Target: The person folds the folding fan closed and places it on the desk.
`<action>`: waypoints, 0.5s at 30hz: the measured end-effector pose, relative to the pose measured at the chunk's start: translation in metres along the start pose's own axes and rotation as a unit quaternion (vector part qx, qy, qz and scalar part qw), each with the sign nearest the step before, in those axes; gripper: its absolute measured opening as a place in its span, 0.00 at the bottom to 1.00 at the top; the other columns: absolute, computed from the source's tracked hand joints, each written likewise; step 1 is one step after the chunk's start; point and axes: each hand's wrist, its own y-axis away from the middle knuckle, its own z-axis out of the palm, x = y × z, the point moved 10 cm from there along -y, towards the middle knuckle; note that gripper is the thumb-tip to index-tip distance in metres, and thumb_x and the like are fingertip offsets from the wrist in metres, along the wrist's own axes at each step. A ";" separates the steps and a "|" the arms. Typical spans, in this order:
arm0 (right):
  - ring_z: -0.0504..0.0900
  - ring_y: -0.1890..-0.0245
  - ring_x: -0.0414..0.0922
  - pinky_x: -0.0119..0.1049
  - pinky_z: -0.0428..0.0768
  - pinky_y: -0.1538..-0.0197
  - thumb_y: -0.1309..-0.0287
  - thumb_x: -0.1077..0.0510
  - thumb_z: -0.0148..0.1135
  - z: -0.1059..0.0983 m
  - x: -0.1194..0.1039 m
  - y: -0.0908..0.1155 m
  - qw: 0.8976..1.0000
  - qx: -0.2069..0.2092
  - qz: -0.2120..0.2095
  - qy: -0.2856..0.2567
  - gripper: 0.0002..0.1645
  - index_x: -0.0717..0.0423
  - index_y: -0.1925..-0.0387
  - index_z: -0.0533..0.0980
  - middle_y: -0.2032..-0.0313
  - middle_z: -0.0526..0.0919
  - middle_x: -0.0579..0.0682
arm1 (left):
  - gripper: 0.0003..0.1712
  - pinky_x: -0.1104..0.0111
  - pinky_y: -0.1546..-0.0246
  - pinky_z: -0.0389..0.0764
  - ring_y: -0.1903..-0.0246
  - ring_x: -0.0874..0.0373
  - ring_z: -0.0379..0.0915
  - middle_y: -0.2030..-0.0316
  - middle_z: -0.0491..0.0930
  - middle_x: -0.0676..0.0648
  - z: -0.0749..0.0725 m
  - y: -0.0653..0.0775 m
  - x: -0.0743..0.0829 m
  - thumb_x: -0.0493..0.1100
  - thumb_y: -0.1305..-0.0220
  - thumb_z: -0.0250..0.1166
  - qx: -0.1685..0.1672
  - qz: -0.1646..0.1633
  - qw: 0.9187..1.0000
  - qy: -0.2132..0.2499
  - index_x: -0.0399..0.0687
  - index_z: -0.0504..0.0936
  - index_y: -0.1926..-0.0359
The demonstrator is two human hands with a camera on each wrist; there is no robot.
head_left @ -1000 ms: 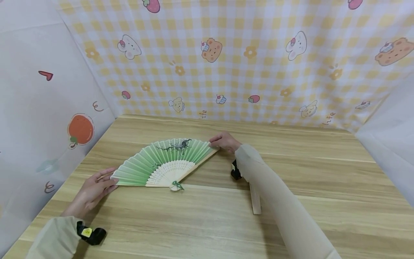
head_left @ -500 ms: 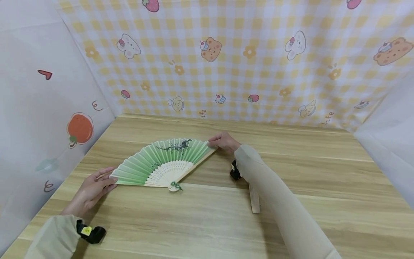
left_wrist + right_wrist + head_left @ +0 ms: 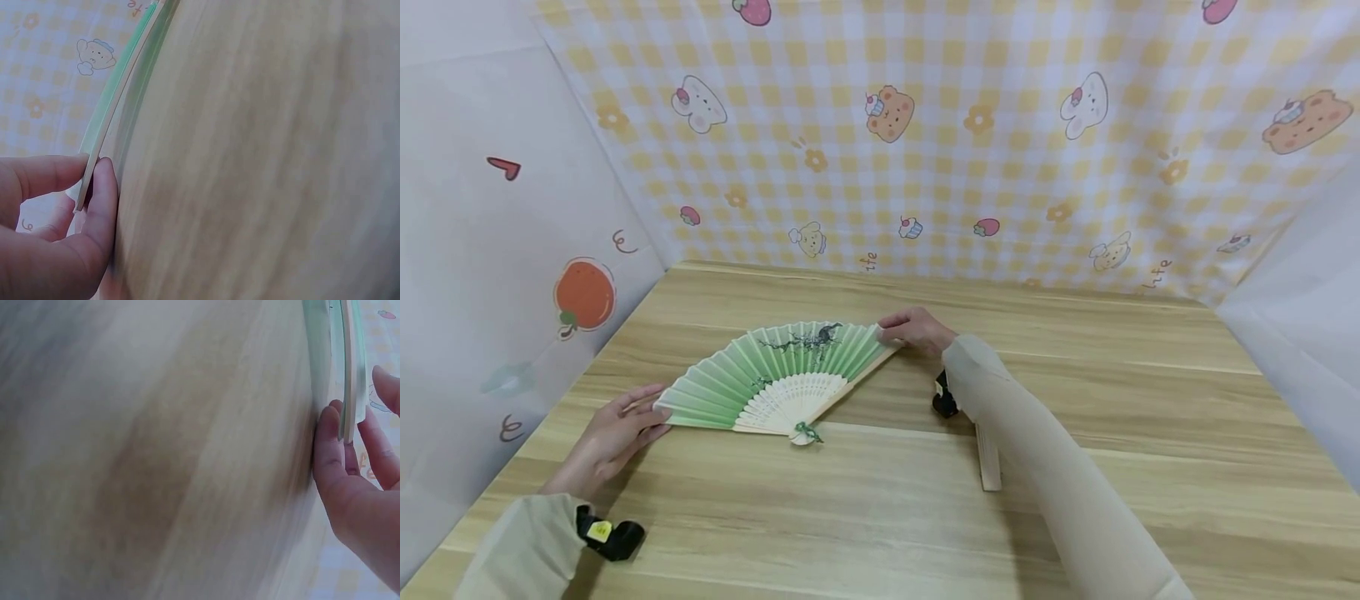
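Note:
A green and white folding fan (image 3: pixel 782 358) is spread wide over the left half of the table, a dark branch printed on its pleats. Its pale ribs meet at the near side in a pivot with a green cord (image 3: pixel 807 429). At the left end, my left hand (image 3: pixel 617 437) pinches the outer rib's tip; the left wrist view has the rib (image 3: pixel 103 134) between thumb and fingers. My right hand (image 3: pixel 921 329) holds the far right corner. In the right wrist view, the end rib (image 3: pixel 350 381) stands among its fingers, one of which is raised off it.
A pale, slatted wooden strip (image 3: pixel 989 462) lies on the wood-grain table (image 3: pixel 850 525), partly hidden by the right sleeve (image 3: pixel 1037 442). A yellow checked cloth (image 3: pixel 970 167) hangs along the back edge, and a white printed sheet (image 3: pixel 512 250) at the left. Each wrist carries a black device (image 3: pixel 613 537).
Hardly anything differs: both hands keep their places at the two ends of the spread fan, and the whole head view has shifted very slightly.

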 end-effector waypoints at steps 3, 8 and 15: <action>0.71 0.59 0.43 0.29 0.72 0.60 0.49 0.59 0.62 0.002 -0.003 0.002 1.000 -0.011 -0.009 -0.006 0.22 0.57 0.50 0.73 0.51 0.74 0.51 | 0.24 0.75 0.63 0.78 0.66 0.69 0.73 0.67 0.74 0.61 0.000 0.000 0.000 0.32 0.43 0.59 0.002 -0.001 1.000 0.002 0.49 0.62 0.48; 0.74 0.63 0.43 0.32 0.77 0.60 0.48 0.64 0.60 0.010 -0.004 0.006 0.998 -0.047 -0.006 -0.041 0.27 0.58 0.45 0.68 0.52 0.73 0.55 | 0.25 0.73 0.63 0.79 0.67 0.68 0.74 0.67 0.74 0.60 0.000 -0.001 0.001 0.31 0.43 0.59 0.004 -0.002 1.000 0.008 0.48 0.61 0.47; 0.77 0.67 0.45 0.36 0.79 0.59 0.47 0.70 0.56 0.016 -0.002 0.010 0.994 -0.073 0.005 -0.076 0.30 0.58 0.42 0.63 0.59 0.75 0.58 | 0.25 0.74 0.61 0.78 0.66 0.70 0.74 0.67 0.74 0.62 -0.001 0.001 0.003 0.35 0.45 0.62 0.011 -0.004 1.000 0.005 0.50 0.62 0.49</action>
